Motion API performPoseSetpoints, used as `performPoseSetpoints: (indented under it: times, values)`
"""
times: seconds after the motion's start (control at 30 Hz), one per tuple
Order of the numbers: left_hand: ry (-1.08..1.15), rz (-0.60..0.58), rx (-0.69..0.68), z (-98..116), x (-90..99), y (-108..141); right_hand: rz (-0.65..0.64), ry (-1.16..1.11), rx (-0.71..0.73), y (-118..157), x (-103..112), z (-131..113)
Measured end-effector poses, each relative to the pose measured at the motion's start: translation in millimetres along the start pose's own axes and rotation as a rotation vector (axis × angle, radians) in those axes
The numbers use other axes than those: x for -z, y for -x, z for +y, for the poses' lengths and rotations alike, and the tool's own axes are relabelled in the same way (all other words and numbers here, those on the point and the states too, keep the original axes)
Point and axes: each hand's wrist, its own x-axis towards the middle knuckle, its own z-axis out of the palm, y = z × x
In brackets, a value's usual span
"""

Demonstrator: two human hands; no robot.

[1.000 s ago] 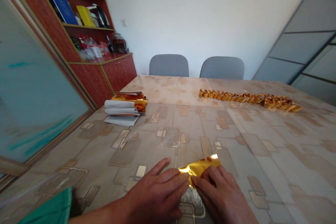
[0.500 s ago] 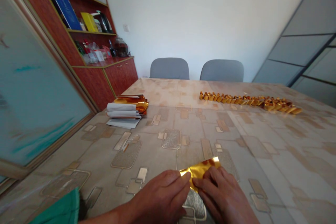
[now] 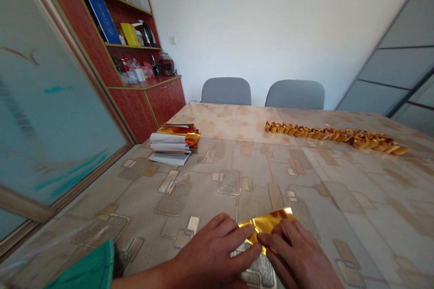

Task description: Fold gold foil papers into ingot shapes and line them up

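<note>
Both hands work on a sheet of gold foil paper [image 3: 269, 222] low in the head view, just above the patterned tablecloth. My left hand [image 3: 217, 250] grips its left edge, with the thumb and fingers pressed on the near side. My right hand [image 3: 294, 248] pinches the right part, and its fingers cover much of that side. The two sets of fingertips nearly meet at the near edge of the foil. A crease runs across the sheet near my left fingers. What lies beneath the fingers is hidden.
A stack of folded gold and white paper [image 3: 172, 142] lies at the left of the table [image 3: 210, 203]. A long row of folded gold foil pieces [image 3: 325, 134] stretches along the far right. Two grey chairs [image 3: 226, 91] stand behind the table, and a red-brown cabinet [image 3: 132, 108] stands at the left.
The whole view has shifted slightly, so things sit further right. My left fingers have moved along the foil's near edge toward my right hand, which keeps its hold.
</note>
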Motion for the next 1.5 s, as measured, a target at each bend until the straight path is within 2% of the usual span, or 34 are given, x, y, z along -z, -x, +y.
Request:
performPoseSetpoints:
  times: [0.1,0.3,0.43,0.57,0.7,0.8,0.97,1.17,1.27,1.4,1.5]
  values:
    - [0.017,0.016,0.008,0.3,0.8,-1.3,0.0,0.014,0.024,-4.9,2.9,-0.5]
    - [0.054,-0.038,0.029,1.8,6.3,-1.4,0.029,0.043,0.031,-13.7,4.0,-5.0]
    - [0.073,-0.106,0.05,-0.1,10.9,-0.3,0.003,0.016,0.005,-12.7,1.5,0.2]
    - [0.045,-0.14,-0.006,-18.4,19.7,-1.2,-0.023,0.01,-0.043,-8.1,3.8,13.7]
    - [0.055,-0.179,-0.052,-48.1,33.8,-4.1,-0.125,-0.076,-0.062,-8.3,15.5,18.7]
    - [0.086,-0.176,-0.083,-61.3,41.2,-6.2,-0.209,-0.113,-0.038,-14.7,25.5,16.7]
    - [0.101,-0.191,-0.011,-51.5,39.4,-5.7,-0.266,-0.173,-0.03,-20.0,31.0,10.8]
    - [0.137,-0.192,0.001,-39.8,31.9,11.5,-0.27,-0.175,0.036,-13.1,35.7,2.1]
    - [0.178,-0.166,0.01,-40.2,34.5,14.7,-0.239,-0.16,0.036,-21.3,36.8,-2.1]
    - [0.22,-0.123,0.058,-38.9,37.8,13.5,-0.155,-0.24,0.039,-48.7,20.8,-3.6]
    - [0.204,-0.15,0.047,-38.5,35.4,14.5,-0.104,-0.217,-0.052,-71.0,2.0,-0.4]
